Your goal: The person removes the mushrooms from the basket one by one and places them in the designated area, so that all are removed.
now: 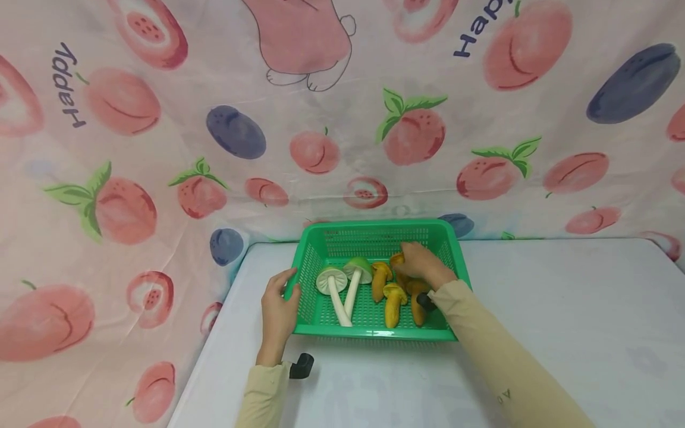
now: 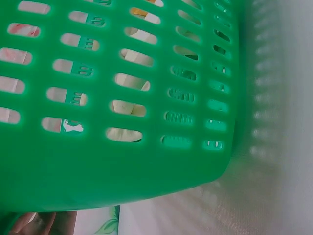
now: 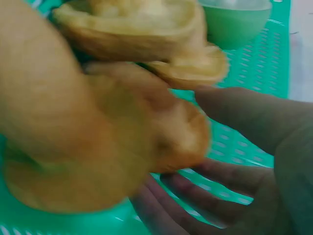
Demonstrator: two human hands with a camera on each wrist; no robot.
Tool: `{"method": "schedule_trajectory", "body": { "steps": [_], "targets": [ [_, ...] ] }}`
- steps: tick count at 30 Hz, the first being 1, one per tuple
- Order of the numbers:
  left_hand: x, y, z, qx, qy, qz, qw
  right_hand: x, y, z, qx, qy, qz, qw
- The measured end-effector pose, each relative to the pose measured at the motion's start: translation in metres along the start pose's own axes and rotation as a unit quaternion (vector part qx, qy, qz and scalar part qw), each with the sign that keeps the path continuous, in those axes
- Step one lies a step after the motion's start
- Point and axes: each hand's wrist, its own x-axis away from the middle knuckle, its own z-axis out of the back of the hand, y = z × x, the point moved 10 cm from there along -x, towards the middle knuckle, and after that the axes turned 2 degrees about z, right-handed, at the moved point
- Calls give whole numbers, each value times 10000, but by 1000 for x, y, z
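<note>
Fingers [image 3: 208, 199] and thumb [image 3: 239, 110] of the right hand [image 1: 421, 261] curl around one yellow mushroom [image 3: 183, 137], pinching its cap; firmness cannot be told. This mushroom sits inside the basket [image 1: 380, 334], toward the rear, right of centre. The left hand [image 1: 279, 312] is spread at the left rim; contact there cannot be confirmed. Other yellow mushrooms [image 1: 393, 306] crowd the pinched one; two green mushrooms [image 1: 357, 266] lie further left. The basket stands on the worktop [image 1: 562, 327].

Risk: close packing could cause a neighbour to be dragged along; a pinch at the cap's edge could slip.

Views: right wrist shows thumb and fingers on opposite sides of the cap, obscured in head. Only head shows both hands.
</note>
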Motion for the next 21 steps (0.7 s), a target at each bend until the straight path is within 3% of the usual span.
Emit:
{"method": "schedule_trajectory", "body": {
  "steps": [10,21],
  "targets": [
    [0,2,2,-52,36,16,10000,-6,12,-13,-524,-441,-416,9968],
    [1,3,1,-7,-29,32,10000,-7,17,-14,-897,-308,-482,9943]
  ]
}}
